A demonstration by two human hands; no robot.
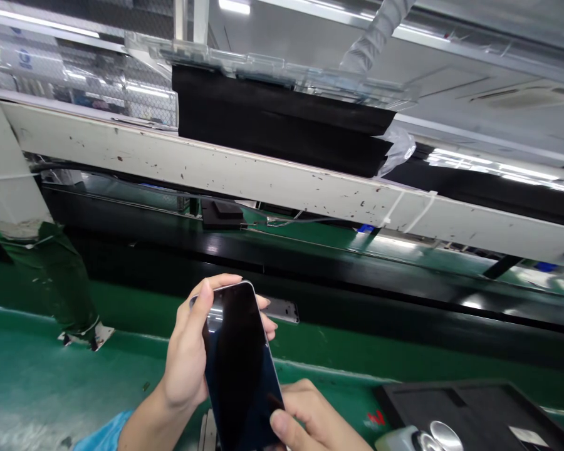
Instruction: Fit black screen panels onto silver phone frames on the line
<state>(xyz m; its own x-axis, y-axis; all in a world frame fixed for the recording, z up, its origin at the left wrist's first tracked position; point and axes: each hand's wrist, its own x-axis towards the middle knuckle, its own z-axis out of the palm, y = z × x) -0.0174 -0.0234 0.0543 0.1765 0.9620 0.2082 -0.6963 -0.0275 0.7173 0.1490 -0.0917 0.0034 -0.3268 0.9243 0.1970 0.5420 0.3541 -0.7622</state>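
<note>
Black glass-fronted smartphone [239, 369] with a thin silver edge, held up in both hands and tilted, its dark screen facing the camera and its lower end cut off by the bottom of the view. The left hand [185, 344] wraps its upper part, thumb pressed on the glass near the top left corner, fingers curled behind and showing past the far edge. The right hand [314, 419] pinches the lower right corner between thumb and fingers. A light blue sleeve [106, 432] covers the left forearm near the wrist. The phone looks light and stiff but slippery and fragile, so it seems best held by its metal edges, with fingers kept off the glass.

Just past the fingers lies a small perforated grey metal plate [282, 310]. At lower right sits a shallow black tray [432, 401] holding shiny silver objects [444, 435] and a white label [526, 435]. A green-coated bench surface [51, 376] spreads beneath, meeting a glossy black rail [357, 282]. Further off, a paint-flecked white steel beam [216, 169] crosses the view, in front of a black fabric wrap [282, 119] under a clear plastic cover [272, 72].
</note>
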